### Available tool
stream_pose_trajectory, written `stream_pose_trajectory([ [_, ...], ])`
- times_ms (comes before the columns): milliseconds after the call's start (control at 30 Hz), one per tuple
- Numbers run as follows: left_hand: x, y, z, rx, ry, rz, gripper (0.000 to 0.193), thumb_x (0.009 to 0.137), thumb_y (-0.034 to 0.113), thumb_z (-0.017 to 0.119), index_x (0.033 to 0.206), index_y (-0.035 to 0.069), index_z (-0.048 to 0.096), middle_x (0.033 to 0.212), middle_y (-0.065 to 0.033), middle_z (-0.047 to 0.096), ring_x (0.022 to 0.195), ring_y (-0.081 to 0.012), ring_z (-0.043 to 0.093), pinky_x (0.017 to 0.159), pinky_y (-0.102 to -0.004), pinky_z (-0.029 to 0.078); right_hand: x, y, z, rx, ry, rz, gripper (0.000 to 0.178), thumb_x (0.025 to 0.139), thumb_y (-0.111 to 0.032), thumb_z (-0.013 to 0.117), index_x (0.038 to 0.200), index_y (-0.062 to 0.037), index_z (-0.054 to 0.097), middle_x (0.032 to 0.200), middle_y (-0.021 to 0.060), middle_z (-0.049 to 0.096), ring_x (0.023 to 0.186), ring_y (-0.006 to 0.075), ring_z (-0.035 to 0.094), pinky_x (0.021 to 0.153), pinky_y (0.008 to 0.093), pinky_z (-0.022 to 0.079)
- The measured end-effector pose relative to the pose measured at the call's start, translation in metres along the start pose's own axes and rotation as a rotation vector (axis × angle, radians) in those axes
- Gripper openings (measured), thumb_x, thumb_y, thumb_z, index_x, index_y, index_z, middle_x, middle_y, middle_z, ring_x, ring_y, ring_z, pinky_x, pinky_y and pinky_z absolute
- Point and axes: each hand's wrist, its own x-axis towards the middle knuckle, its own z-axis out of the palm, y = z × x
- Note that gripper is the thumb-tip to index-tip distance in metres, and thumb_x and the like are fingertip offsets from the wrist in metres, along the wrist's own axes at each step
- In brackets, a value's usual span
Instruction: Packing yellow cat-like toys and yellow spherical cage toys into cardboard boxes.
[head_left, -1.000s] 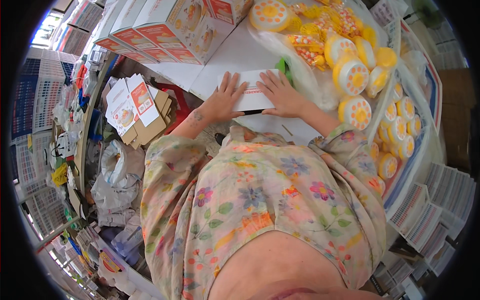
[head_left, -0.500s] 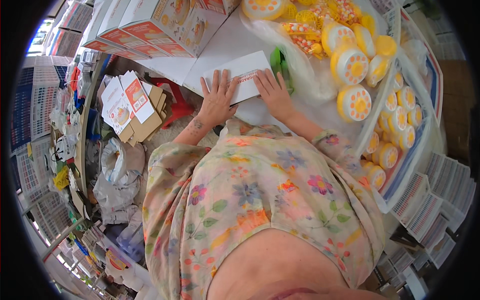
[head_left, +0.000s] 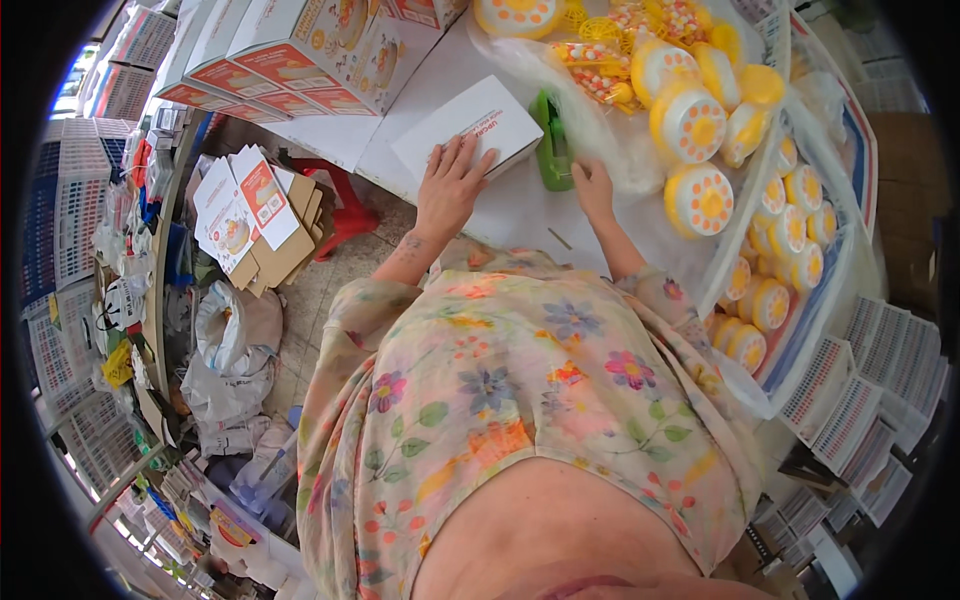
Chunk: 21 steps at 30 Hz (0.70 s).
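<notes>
Right hand (head_left: 594, 188) fingertips hidden behind green tape dispenser (head_left: 552, 150).

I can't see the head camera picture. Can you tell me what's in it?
A person in a flowery blouse rests the left hand on a small white cardboard box on a white table, while the right hand touches a green tape dispenser. Round yellow-and-white plastic containers are piled to the right.

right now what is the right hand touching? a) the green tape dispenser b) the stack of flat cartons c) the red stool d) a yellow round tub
a: the right hand rests against the green tape dispenser on the white table, while the left hand lies flat on the small white box beside it; the yellow round tubs sit farther to the right, untouched.
</notes>
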Motion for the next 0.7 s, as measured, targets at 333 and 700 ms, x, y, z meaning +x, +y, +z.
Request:
stream_pose_trajectory([
  [333, 0.013, 0.008, -0.005, -0.133, 0.138, -0.022, 0.04, 0.074, 0.02, 0.068, 0.113, 0.016, 0.061, 0.119, -0.0084, 0.052, 0.113, -0.0289, 0.046, 0.095, -0.0422, 0.036, 0.005, 0.015, 0.028, 0.017, 0.096, -0.015, 0.027, 0.078, -0.024, 0.066, 0.076, 0.0026, 0.065, 0.08, 0.0156, 0.065, 0.07, 0.0248, 0.06, 0.066, 0.033, 0.047],
  [700, 0.011, 0.003, -0.002, -0.142, 0.18, -0.03, 0.035, 0.074, 0.019, 0.068, 0.109, 0.015, 0.064, 0.112, -0.0048, 0.055, 0.11, -0.0262, 0.048, 0.093, -0.0418, 0.037, -0.042, 0.017, 0.022, 0.743, -0.056, 0.566, 0.022, 0.083, -0.02, 0.065, 0.073, -0.0011, 0.063, 0.062, 0.0038, 0.06, 0.061, 0.0089, 0.056, 0.052, 0.0231, 0.042],
])
